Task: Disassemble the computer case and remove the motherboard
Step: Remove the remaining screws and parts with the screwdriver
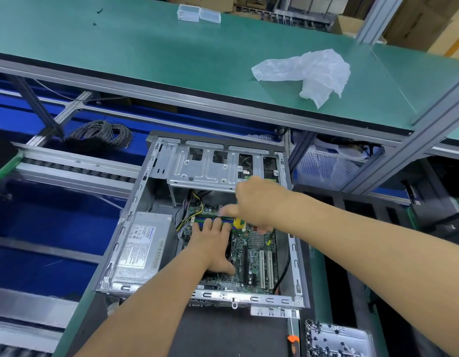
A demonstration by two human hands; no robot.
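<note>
— What lies closest to the lens?

— Two bare forearms reaching in from the near edge of the desk, over an open computer case (295, 256) lying on its side on a dark mat. At the near right corner sit a metal tray of screws (336, 340) and an orange-handled tool (293, 344).

— And the hands?

— The left hand (213, 244) lies palm down on the motherboard (259, 256), fingers (217, 224) straight and slightly apart, the tips reaching the memory slots (197, 219). The right hand (259, 202) is curled round a screwdriver with a yellow handle (239, 223), its fingers clamped on the grip; the image is blurred there, and the tip of the tool cannot be made out.

— Where is the board itself?

— Inside the case, in the right half of the chassis, with white expansion slots (265, 269) toward the near side. A grey power supply (140, 251) sits along the left wall, and a metal drive cage (205, 166) spans the far end. Yellow and black wires (195, 207) run from beneath the cage onto the board.

— Anything beyond the case?

— A raised green shelf (146, 47) carries a crumpled clear plastic bag (310, 73) on its right part and two small clear boxes (197, 13) at its far edge. Below the shelf, on the left, lies a coil of dark cable (102, 136).
</note>
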